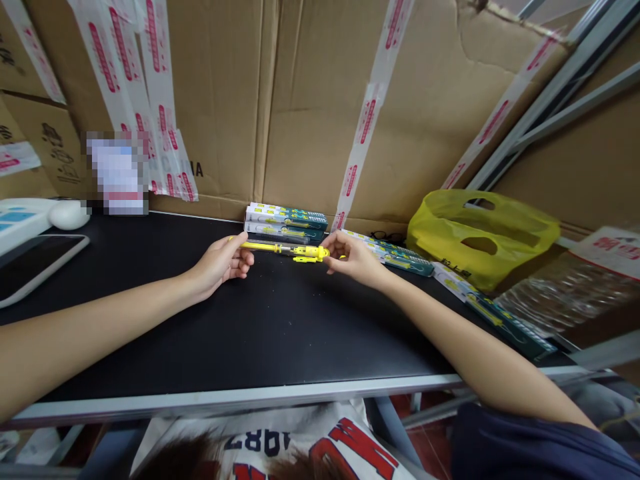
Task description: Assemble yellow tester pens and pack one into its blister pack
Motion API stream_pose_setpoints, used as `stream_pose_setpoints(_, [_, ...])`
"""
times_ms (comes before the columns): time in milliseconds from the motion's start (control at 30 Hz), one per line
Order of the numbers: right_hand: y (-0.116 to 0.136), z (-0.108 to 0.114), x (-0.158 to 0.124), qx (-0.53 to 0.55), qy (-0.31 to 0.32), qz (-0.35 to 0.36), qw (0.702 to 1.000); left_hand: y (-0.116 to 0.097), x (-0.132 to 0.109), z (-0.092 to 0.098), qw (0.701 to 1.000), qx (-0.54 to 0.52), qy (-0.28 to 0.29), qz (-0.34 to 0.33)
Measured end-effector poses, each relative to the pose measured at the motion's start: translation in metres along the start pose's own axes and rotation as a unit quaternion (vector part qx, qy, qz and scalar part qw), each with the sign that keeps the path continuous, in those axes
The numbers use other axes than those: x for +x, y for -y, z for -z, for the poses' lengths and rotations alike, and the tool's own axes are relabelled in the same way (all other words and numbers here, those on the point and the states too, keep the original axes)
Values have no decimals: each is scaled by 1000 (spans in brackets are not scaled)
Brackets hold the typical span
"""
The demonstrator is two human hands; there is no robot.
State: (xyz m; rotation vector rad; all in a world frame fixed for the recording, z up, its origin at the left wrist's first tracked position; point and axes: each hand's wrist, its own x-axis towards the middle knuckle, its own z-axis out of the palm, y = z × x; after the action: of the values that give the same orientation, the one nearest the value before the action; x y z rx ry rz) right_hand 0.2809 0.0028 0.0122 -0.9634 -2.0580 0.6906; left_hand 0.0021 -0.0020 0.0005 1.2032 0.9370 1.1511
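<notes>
Both my hands hold one long yellow pen-like tool point(285, 249) level above the black tabletop point(260, 327). My left hand point(220, 263) pinches its left end, fingers curled. Gripping the thicker right end with the clip is my right hand point(353, 259), fingers closed. Just behind the tool lies a stack of teal and white retail packs point(285, 222) with the same yellow item inside. More such packs point(400, 255) lie in a row to the right, and another pack point(505, 323) sits nearer the right edge.
A yellow plastic bag point(480, 233) sits at the back right, beside clear plastic wrapping point(565, 293). Taped cardboard boxes point(310, 100) wall off the back. A tablet point(30, 263) and white mouse point(67, 215) lie at far left. The table's metal front edge point(225, 400) runs below.
</notes>
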Motion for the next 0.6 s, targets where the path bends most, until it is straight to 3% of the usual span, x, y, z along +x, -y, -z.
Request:
stream_pose_setpoints(200, [14, -5, -3, 74, 5, -14, 997, 1, 1, 0, 1000, 14, 5, -6])
stream_pose_setpoints(600, [13, -4, -4, 55, -5, -20, 998, 0, -1, -1, 1000, 19, 10, -14])
